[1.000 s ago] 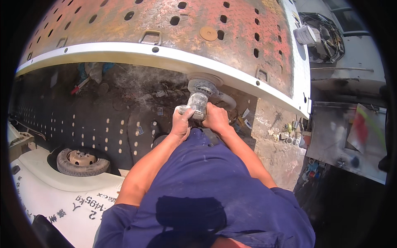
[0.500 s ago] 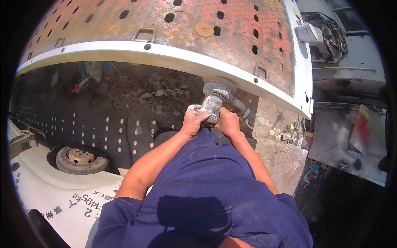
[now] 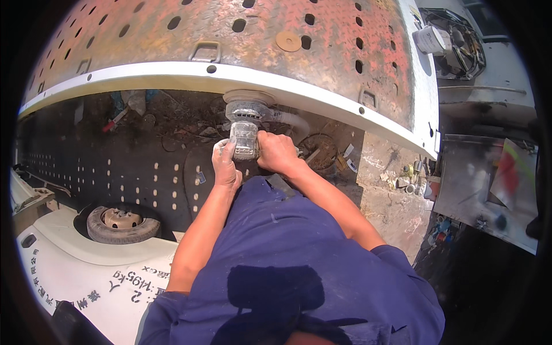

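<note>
A grey, dust-coated disc sander [image 3: 244,137] is held between both my hands, its round pad facing the side of a white rail [image 3: 322,92]. My left hand [image 3: 225,165] grips the sander's left side, with the thumb up along its body. My right hand [image 3: 278,153] is closed round the right side, its fingers partly hidden. From the sander's head a pale hose [image 3: 293,122] curves off to the right. The pad seems to touch the rail, though its working face is hidden.
Beyond the rail lies a rusty red perforated deck [image 3: 259,34] carrying a brown sanding disc [image 3: 288,41]. A white bucket [image 3: 429,40] sits at the far right. Left are a wheel [image 3: 123,224] and a white vehicle panel [image 3: 75,253]. Debris [image 3: 215,129] litters the ground below the rail.
Both hands have moved left along the rail with the sander, and the hose has followed. My grip stays closed on it.
</note>
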A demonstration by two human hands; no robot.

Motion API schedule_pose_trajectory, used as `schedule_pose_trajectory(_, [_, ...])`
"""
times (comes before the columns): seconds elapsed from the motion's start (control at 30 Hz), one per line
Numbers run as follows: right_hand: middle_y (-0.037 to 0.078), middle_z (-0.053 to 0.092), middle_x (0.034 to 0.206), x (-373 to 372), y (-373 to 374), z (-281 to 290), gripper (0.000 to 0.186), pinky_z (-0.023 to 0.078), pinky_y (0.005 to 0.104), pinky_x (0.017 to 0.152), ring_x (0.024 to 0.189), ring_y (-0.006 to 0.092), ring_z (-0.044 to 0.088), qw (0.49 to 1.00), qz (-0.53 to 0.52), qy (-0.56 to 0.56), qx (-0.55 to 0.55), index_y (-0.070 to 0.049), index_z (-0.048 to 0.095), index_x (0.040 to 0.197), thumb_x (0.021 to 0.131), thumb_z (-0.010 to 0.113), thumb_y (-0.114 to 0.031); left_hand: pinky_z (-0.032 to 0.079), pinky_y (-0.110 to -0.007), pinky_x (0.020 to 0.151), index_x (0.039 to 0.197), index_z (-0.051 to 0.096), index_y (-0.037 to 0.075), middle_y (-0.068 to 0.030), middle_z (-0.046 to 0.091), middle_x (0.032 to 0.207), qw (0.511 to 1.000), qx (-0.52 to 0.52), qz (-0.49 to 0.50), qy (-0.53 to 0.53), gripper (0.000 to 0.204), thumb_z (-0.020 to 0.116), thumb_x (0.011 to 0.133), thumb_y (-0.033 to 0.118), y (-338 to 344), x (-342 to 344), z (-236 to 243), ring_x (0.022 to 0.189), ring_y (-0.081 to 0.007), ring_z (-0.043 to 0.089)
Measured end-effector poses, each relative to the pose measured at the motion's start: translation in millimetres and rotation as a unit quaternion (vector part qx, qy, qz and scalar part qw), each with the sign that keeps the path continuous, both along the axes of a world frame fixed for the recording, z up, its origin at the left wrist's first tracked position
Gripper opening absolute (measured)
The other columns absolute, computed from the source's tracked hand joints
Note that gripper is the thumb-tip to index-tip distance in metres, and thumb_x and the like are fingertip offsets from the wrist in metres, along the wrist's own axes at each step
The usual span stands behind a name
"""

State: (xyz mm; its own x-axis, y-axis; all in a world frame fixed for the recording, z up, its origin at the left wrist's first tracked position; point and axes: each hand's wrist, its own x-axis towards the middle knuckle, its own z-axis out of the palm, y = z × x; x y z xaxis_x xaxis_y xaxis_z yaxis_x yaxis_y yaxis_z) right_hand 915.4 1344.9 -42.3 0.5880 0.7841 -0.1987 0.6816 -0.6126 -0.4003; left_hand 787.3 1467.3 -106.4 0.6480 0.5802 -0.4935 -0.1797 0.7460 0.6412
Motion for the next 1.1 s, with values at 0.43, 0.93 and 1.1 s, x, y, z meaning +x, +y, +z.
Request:
schedule_pose_trajectory(0.43, [0.025, 0.076, 0.096, 13.9, -53.2, 21.3, 0.025, 0.061, 0.0564, 0.079, 0.088, 0.0464, 0.076, 1.0, -0.022, -0.007, 0.001, 0.0, 0.065, 0.097, 0.077, 0.075, -0.011, 0.06, -0.034, 0.092, 0.127, 0.057, 0.002, -0.009, 0.07, 0.113, 0.998, 0.019, -0.045, -0.029, 0.048, 0.085, 0.097, 0.027, -48.6, 17.5, 17.9, 0.099, -0.0148, 0.07])
schedule_pose_trajectory(0.93, [0.025, 0.077, 0.097, 20.4, -145.1, -2.6, 0.031, 0.06, 0.0567, 0.08, 0.09, 0.0481, 0.075, 0.991, -0.128, -0.031, -0.036, -0.001, 0.065, 0.101, 0.076, 0.08, -0.012, 0.06, -0.034, 0.092, 0.133, 0.055, -0.006, -0.0139, 0.069, 0.119, 0.977, 0.033, -0.206, -0.03, 0.057, 0.086, 0.097, 0.026, -112.1, 45.6, 2.9, 0.104, -0.0167, 0.07])
schedule_pose_trajectory(1.1, [0.024, 0.077, 0.097, 14.5, -113.1, 4.8, 0.032, 0.061, 0.0562, 0.081, 0.09, 0.0466, 0.076, 0.993, -0.113, -0.019, -0.038, -0.001, 0.065, 0.102, 0.076, 0.081, -0.012, 0.061, -0.033, 0.088, 0.132, 0.058, -0.004, -0.0133, 0.071, 0.116, 0.981, 0.037, -0.193, 0.0, 0.045, 0.078, 0.101, 0.021, -87.3, 38.8, 8.6, 0.1, -0.0169, 0.071])
